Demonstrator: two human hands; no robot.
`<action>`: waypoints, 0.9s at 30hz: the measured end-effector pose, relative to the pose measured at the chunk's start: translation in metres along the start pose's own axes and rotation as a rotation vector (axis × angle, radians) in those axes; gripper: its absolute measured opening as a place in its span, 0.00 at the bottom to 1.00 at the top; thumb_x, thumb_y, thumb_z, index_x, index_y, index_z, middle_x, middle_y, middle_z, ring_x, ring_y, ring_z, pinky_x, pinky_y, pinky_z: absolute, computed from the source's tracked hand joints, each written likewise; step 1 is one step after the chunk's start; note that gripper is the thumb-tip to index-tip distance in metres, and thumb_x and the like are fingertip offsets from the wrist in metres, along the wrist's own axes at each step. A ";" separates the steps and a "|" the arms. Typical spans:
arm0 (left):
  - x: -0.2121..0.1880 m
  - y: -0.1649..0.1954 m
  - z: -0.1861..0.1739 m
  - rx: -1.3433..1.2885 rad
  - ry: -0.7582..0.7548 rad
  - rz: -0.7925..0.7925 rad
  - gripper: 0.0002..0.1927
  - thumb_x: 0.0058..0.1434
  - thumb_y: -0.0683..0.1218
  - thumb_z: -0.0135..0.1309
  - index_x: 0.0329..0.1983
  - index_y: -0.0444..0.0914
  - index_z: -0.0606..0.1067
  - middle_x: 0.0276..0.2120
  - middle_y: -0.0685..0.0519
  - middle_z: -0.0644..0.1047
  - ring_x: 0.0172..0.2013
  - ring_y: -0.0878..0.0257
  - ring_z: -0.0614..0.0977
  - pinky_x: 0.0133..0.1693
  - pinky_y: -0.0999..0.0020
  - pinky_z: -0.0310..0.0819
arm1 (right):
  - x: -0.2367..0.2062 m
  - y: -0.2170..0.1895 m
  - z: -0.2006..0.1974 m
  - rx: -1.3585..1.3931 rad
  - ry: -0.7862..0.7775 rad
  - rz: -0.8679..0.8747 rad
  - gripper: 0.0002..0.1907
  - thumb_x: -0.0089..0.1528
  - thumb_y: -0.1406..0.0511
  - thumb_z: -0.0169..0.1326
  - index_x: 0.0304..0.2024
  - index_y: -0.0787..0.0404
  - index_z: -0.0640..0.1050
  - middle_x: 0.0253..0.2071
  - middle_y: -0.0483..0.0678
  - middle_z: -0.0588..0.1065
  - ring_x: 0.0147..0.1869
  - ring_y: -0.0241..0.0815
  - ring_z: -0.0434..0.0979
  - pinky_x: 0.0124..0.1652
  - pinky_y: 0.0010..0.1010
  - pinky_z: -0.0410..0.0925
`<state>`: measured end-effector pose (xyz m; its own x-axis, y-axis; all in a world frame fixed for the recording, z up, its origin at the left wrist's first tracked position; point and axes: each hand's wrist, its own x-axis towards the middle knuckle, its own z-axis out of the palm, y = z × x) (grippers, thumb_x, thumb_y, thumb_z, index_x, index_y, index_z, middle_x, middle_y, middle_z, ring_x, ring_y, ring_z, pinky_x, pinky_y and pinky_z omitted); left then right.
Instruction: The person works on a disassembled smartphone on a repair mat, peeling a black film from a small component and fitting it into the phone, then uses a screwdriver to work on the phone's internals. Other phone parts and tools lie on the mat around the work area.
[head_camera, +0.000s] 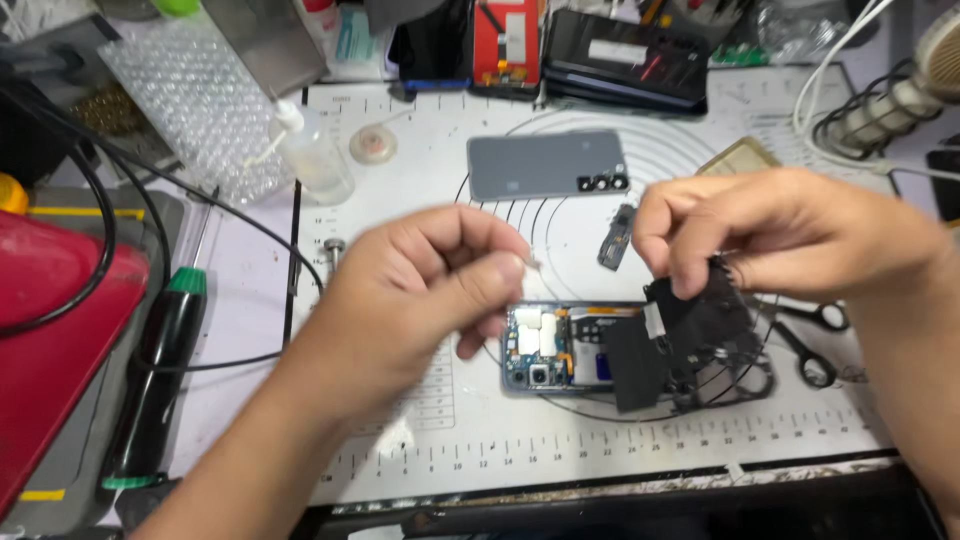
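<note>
Opened phone (560, 348), back removed, lying flat on white work mat (640, 440): blue frame, white and orange parts exposed at camera end. Black inner cover (690, 340) lifted off phone's right half, tilted, partly hiding the interior.

Right of phone: black scissors (815, 345) on mat. Left of phone, off mat: green-handled screwdriver (160, 370). Beyond phone: small dark component (616, 237), then grey back panel (545, 165) lying flat; clear squeeze bottle (315, 155) further left; stacked screens (625, 60) at far edge.

Left hand (420, 290) above phone's left end, thumb and forefinger pinched on something tiny, not identifiable. Right hand (780, 230) above phone's right end, fingertips gripping black inner cover's top edge.
</note>
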<state>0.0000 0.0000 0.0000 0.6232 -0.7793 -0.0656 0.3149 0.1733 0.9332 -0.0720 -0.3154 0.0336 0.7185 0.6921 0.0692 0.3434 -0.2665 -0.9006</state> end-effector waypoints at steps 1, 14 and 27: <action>0.002 -0.002 0.012 -0.014 0.008 -0.011 0.08 0.64 0.42 0.57 0.42 0.32 0.79 0.26 0.55 0.77 0.24 0.71 0.75 0.27 0.77 0.71 | -0.009 0.004 0.002 0.041 0.073 0.007 0.14 0.56 0.80 0.51 0.40 0.64 0.81 0.46 0.54 0.75 0.50 0.44 0.75 0.49 0.32 0.69; 0.204 -0.008 0.408 -0.166 -0.009 -0.200 0.08 0.63 0.43 0.58 0.39 0.33 0.78 0.27 0.57 0.77 0.25 0.72 0.75 0.26 0.77 0.71 | -0.355 -0.039 -0.182 -0.246 0.530 -0.273 0.09 0.54 0.76 0.60 0.38 0.65 0.81 0.43 0.53 0.77 0.48 0.46 0.84 0.50 0.32 0.79; 0.153 -0.122 0.553 -0.067 0.046 -0.371 0.08 0.60 0.45 0.59 0.35 0.33 0.79 0.24 0.56 0.78 0.22 0.72 0.76 0.24 0.78 0.71 | -0.530 -0.040 -0.090 -0.298 0.592 -0.230 0.10 0.53 0.74 0.61 0.38 0.68 0.81 0.43 0.56 0.77 0.47 0.46 0.83 0.48 0.32 0.79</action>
<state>-0.3389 -0.4738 0.0721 0.4890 -0.7688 -0.4122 0.5704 -0.0757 0.8179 -0.4120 -0.7320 0.0719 0.7874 0.2937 0.5420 0.6164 -0.3887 -0.6849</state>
